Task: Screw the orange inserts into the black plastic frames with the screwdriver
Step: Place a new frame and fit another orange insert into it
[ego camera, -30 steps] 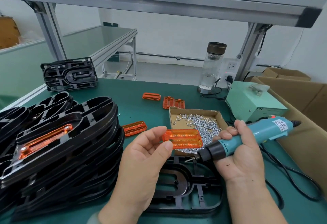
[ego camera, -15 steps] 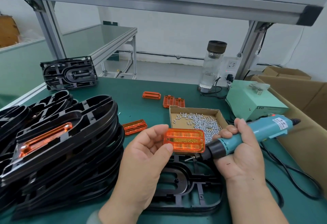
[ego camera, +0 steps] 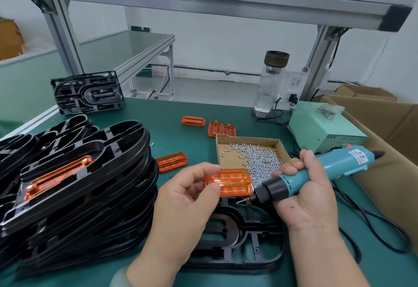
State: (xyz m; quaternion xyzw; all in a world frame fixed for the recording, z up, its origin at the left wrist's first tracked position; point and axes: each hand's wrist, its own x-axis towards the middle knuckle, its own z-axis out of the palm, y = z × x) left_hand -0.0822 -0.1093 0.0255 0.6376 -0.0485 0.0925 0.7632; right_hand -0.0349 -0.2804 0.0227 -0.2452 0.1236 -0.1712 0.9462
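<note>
While my left hand [ego camera: 181, 198] pinches an orange insert [ego camera: 233, 182] by its left end between thumb and fingertips, I hold it up over the near edge of the screw box [ego camera: 248, 138], flat face towards me. My right hand [ego camera: 309, 196] is wrapped round the teal screwdriver [ego camera: 316, 173] at the box's near right corner, fingers curled over the barrel and thumb behind. The bit points left and a little down, its tip just below the insert's lower right corner; I cannot tell whether the two touch. The insert sits between my hands, gripped only by the left.

On the near side of the box, under both hands, a black frame [ego camera: 244, 241] lies flat on the counter [ego camera: 181, 110], partly hidden by my wrists. Left of the box a tall stack of frames [ego camera: 90, 184] leans, the top one already carrying an orange insert [ego camera: 56, 180]. Between that stack and the box lies a loose insert [ego camera: 172, 161]. Just beyond the box's far left corner lie three more inserts [ego camera: 221, 129]. Silver screws [ego camera: 260, 160] are heaped in the box, mostly towards its right side.

Right of the box stands a pale green power unit [ego camera: 323, 126]. Beyond the box stands a clear bottle [ego camera: 270, 83] with a dark cap. Far off to the box's left, another frame [ego camera: 88, 92] stands on edge.
</note>
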